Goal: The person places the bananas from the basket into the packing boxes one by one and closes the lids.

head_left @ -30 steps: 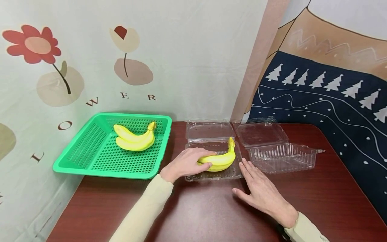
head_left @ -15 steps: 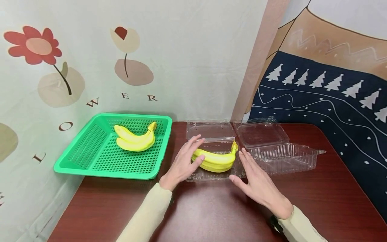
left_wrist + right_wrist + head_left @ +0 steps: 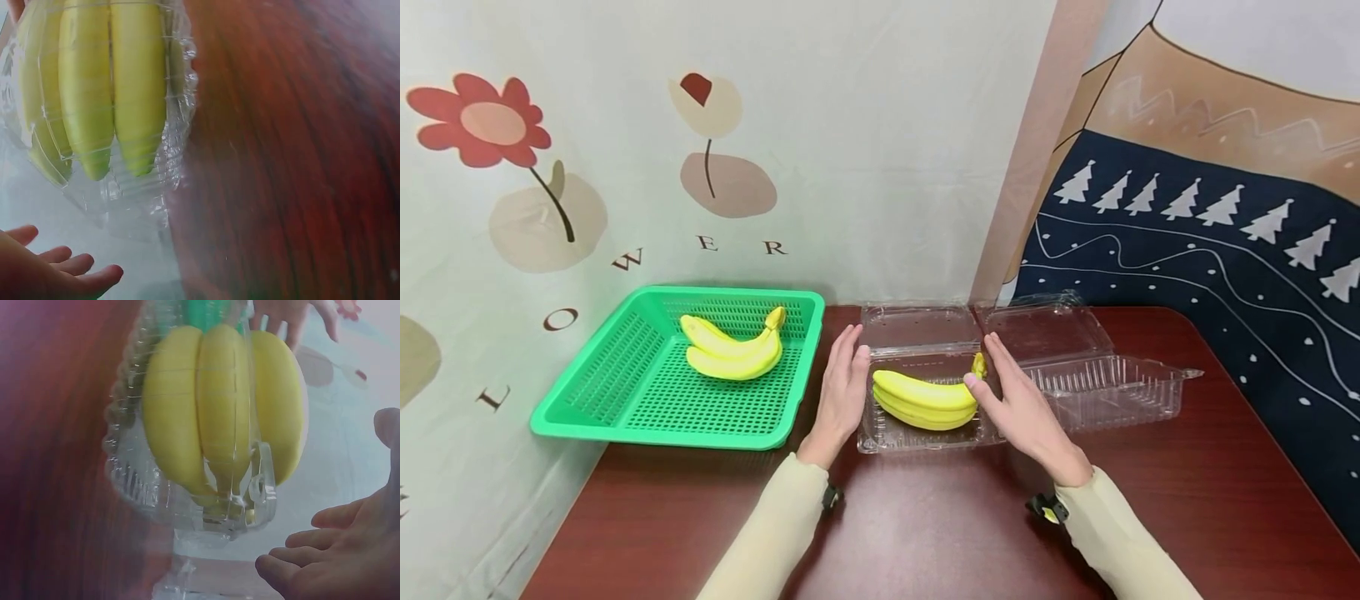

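Upper left of your frame: one bunch of yellow bananas [image 3: 87,94], three fruits plainly visible side by side, greenish tips pointing down the frame, seen through the ribbed wall of a clear plastic container [image 3: 182,94]. Lower left: your left hand [image 3: 53,272], fingers extended and spread, apart from the container, with a pale backdrop [image 3: 147,259] behind it. Entire right side before you: one table [image 3: 281,156], reddish-brown, dark streaks of grain, a whitish sheen at the upper right corner.

Soft glare pales the table [image 3: 925,525]; the wrist views look dimmer and hazy.
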{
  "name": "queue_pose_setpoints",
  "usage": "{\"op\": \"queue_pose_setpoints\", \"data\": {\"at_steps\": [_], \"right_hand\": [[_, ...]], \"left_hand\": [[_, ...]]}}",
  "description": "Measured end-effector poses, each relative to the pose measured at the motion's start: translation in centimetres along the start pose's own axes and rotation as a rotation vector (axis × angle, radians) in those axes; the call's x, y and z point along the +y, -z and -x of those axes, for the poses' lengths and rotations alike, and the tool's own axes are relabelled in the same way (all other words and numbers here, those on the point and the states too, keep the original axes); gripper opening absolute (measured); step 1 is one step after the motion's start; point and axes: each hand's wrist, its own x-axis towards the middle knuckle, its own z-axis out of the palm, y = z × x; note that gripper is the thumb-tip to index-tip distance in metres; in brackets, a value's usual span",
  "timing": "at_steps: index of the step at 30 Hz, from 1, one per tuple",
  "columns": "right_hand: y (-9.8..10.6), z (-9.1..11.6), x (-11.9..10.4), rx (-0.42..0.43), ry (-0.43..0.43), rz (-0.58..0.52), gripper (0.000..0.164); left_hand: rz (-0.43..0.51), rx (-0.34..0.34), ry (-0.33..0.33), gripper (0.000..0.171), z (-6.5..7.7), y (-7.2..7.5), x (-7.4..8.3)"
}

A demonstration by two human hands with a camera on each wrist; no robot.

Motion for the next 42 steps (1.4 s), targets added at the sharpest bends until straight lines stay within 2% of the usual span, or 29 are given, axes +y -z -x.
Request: {"op": "queue_pose_setpoints", "data": {"at_steps": [6,13,21,26,28,42], "right_hand": [[-0.2,-1.8,0.5,-0.011,-0.047,-0.086,0.080],[-0.5,-3.1,1.2,-0.020,-0.113,-0.131,0.081],[-0.3,-4.4,1.7,-0.032,-0.185,-0.200,0.081],[-0.3,-5.0,2.0,-0.042,-0.218,-0.242,0.085],[-0.3,-5.2,2.1,-0.044,-0.230,-0.256,0.086],[-1.0,-6.5,3.0,-0.088,-0.314,-0.362,0.093]], "left_hand": [[0.047,-0.002,0.116,0.064,-0.6,-0.1,-0.1],[0.083,-0.022,0.259,0.070,-1.2,-0.2,0.0],[0.131,-0.066,0.376,0.075,-2.0,-0.4,-0.5],[0.127,-0.100,0.465,0.083,-2.4,-0.5,-0.6],[0.123,-0.109,0.486,0.084,-2.6,-0.6,-0.6],[0.108,-0.141,0.521,0.087,-3.3,-1.2,-1.4]]}}
